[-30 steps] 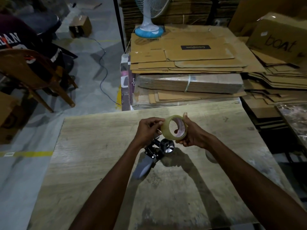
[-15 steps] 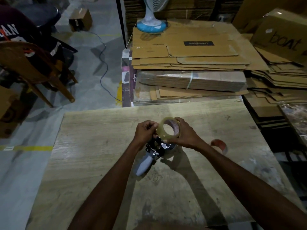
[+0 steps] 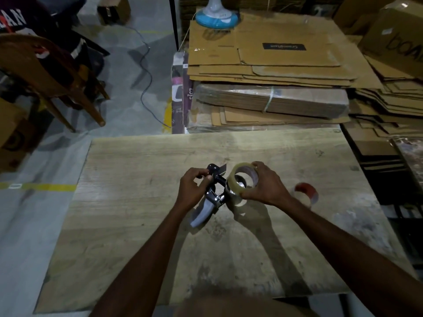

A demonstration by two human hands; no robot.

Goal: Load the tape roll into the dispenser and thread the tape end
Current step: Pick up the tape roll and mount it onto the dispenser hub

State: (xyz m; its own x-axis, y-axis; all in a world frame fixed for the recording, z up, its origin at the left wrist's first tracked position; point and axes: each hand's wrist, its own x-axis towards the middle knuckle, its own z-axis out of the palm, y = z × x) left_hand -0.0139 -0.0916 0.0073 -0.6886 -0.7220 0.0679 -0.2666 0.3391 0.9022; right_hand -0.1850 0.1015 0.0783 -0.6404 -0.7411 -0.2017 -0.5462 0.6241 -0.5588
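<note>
both grips were closed on the task's things over the middle of the worktop. right hand grasped the tape roll, fingers curled over its far rim and thumb at its near side, so the roll stood on edge with its open core facing the camera. left hand was clenched on the tape dispenser, pinching the black metal frame near its front end, while the grey handle pointed back toward the person and rested close to the wood. the tape roll sat just right of the left hand, touching or nearly touching the dispenser's shiny hub, which showed through the roll's core; whether the roll was seated on the hub i could not tell. behind the worktop lay stacks of flattened cardboard, with a fan base on top. a wooden chair stood at the far left on the floor. a small red tape roll lay on the worktop, well to the right of the right hand, blurred.
</note>
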